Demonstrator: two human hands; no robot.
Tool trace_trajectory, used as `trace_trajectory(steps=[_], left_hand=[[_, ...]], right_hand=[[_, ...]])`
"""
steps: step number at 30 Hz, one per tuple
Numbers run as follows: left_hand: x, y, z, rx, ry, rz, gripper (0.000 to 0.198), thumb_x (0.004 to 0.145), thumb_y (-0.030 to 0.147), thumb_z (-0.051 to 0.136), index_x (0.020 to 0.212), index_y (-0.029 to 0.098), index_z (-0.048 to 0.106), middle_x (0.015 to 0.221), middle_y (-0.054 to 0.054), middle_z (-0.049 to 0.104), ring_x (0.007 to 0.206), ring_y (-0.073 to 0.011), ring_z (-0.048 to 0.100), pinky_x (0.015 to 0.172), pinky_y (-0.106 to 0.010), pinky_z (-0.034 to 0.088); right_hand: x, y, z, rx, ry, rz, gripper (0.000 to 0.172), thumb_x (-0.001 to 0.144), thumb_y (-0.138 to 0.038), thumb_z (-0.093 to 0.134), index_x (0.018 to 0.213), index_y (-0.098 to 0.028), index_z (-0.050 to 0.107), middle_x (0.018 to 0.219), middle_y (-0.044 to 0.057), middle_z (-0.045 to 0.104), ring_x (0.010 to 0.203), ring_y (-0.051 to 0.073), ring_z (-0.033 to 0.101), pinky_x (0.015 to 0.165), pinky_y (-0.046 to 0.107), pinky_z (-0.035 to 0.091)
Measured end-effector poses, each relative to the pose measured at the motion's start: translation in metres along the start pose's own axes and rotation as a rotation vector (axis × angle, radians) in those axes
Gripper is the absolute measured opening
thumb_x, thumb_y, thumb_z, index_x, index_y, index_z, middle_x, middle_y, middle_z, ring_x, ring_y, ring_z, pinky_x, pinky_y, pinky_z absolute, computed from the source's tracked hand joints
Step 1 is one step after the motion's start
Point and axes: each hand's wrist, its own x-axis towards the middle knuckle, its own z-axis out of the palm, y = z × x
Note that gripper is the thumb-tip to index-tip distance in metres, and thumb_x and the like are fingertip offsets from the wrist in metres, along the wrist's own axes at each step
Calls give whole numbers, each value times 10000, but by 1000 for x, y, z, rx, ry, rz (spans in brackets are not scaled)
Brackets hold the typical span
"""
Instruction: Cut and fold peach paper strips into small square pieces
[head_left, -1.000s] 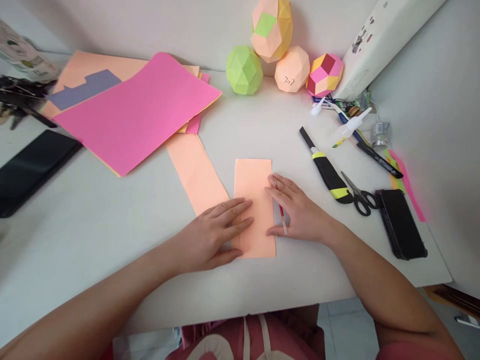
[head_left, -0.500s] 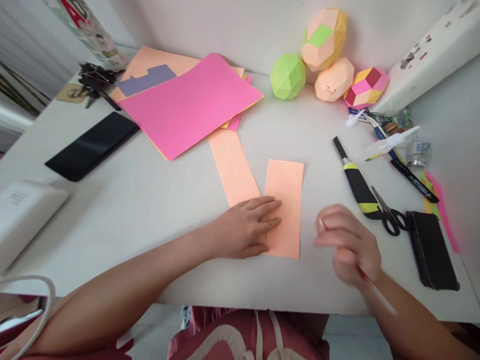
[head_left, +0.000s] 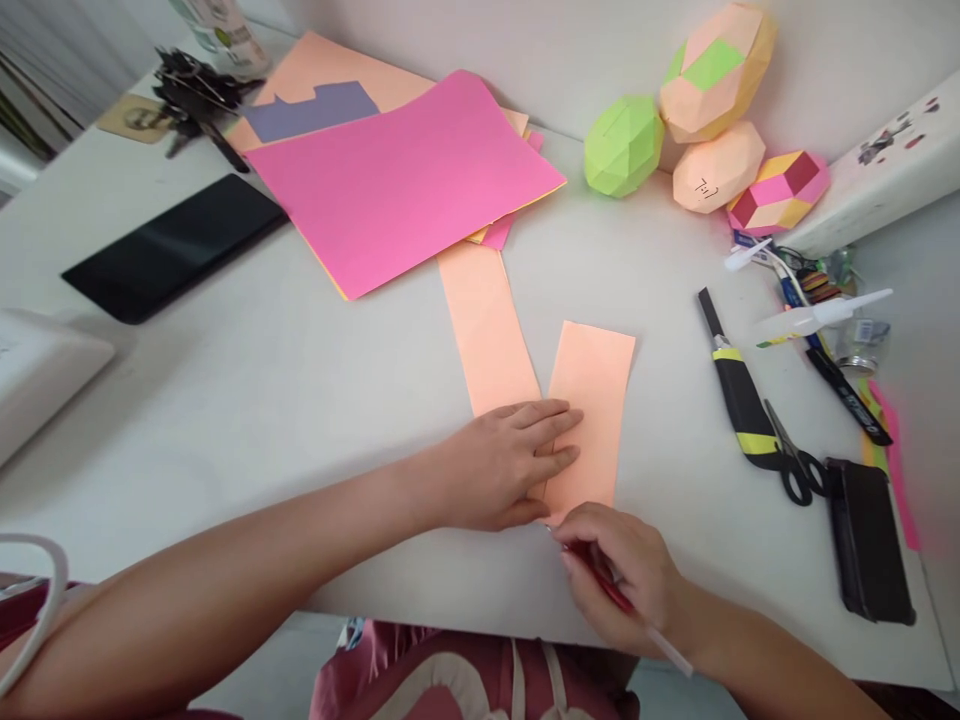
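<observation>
A head camera overlooks the desk [head_left: 337, 380].

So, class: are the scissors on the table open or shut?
Shut: the scissors show their blades together, tapering to a single narrow point.

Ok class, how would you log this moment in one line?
left hand: resting on peach rectangle | right hand: holding red pen by its near edge | nearby: scissors

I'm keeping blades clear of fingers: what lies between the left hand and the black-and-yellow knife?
From the left hand to the knife, the head view shows peach paper, then white table.
</observation>
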Motion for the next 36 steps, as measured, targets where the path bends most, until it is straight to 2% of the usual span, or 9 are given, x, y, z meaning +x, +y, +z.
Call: trace_trajectory(steps=[3, 7, 18, 36], left_hand=[[0, 1, 0, 5, 4, -2, 511, 835, 363, 662, 1254, 83, 578, 1462, -209, 412, 1370, -341, 351, 1081, -461, 377], [0, 1, 0, 11, 8, -2, 506, 836, 367, 661, 1248, 87, 573, 1461, -207, 414, 1367, -337, 355, 1076, -460, 383], [-1, 0, 1, 5, 53, 12, 465, 853, 361, 638, 1216, 75, 584, 1437, -217, 443, 1352, -342, 377, 1069, -457, 394], [0, 0, 1, -4, 30, 7, 460, 869, 356, 617, 1230, 75, 565, 1451, -216, 423, 1366, -338, 356, 1079, -465, 382]], right_hand=[[0, 3, 8, -26, 70, -11, 209, 780, -30, 489, 841, -230, 486, 679, -20, 554, 574, 123, 562, 560, 242, 518], [-1, 6, 15, -66, 86, 17, 209, 752, -35, 503, 776, -235, 446, 656, -34, 538, 555, 118, 568, 530, 231, 505], [0, 5, 16, -126, 115, 39, 180, 785, -66, 517, 776, -240, 468, 664, -30, 579, 564, 124, 595, 546, 241, 524], [1, 5, 16, -116, 97, 35, 209, 759, -29, 490, 788, -232, 451, 683, -20, 575, 591, 123, 602, 579, 240, 535]])
